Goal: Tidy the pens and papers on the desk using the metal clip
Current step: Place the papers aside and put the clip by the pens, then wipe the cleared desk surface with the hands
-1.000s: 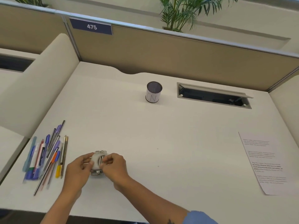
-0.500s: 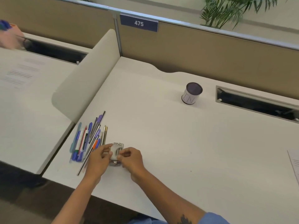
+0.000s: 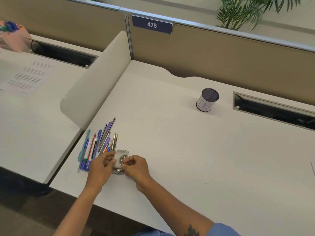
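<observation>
Between both hands [image 3: 100, 169] [image 3: 136, 169]: metal clip [image 3: 120, 161].

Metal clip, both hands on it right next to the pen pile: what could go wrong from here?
1. The left hand lies over the near ends of the pens; a nudge could scatter the loose pile toward the desk edge close by.
2. Both hands pinch the metal clip, the right hand only with its fingertips; if sprung, it could slip or snap on a finger.
</observation>
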A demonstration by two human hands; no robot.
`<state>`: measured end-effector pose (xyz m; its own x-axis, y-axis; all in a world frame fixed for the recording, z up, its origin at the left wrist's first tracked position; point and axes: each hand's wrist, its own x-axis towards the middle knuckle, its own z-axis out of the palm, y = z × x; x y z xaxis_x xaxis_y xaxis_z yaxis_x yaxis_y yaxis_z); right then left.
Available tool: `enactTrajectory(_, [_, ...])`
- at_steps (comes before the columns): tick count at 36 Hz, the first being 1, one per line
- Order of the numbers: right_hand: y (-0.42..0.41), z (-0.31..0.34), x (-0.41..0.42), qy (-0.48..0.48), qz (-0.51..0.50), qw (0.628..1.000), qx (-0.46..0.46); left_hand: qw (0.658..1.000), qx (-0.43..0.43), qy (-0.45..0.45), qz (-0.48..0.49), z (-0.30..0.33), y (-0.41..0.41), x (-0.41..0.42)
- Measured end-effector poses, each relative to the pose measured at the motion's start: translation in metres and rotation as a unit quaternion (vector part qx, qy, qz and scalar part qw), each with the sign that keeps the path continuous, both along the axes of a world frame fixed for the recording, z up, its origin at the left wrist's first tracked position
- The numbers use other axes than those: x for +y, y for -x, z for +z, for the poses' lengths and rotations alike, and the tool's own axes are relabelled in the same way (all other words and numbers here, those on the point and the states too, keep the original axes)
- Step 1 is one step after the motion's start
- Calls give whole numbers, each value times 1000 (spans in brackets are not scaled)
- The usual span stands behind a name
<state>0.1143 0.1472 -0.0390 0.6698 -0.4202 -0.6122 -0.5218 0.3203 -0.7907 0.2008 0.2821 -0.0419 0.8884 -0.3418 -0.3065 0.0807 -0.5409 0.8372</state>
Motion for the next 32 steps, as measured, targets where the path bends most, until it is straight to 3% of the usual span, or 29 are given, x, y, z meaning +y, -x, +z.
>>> enactTrajectory(10, [2,2,-4,-5,25,1000,-18,999,-20,-31,18,5,0,0])
enactTrajectory(16, [27,0,-19,141,46,988,-32,975,-211,-71,-3,7,22,-12])
enactTrajectory(19, [52,-4,-36,276,86,956,-54,963,-257,-59,-51,4,41,-30])
enactTrajectory(24, [98,-11,-72,452,171,874,-59,953,-261,-75,-137,-2,79,-72])
enactTrajectory(32, [162,-19,-127,538,192,820,36,920,-266,-85,-274,-19,129,-147])
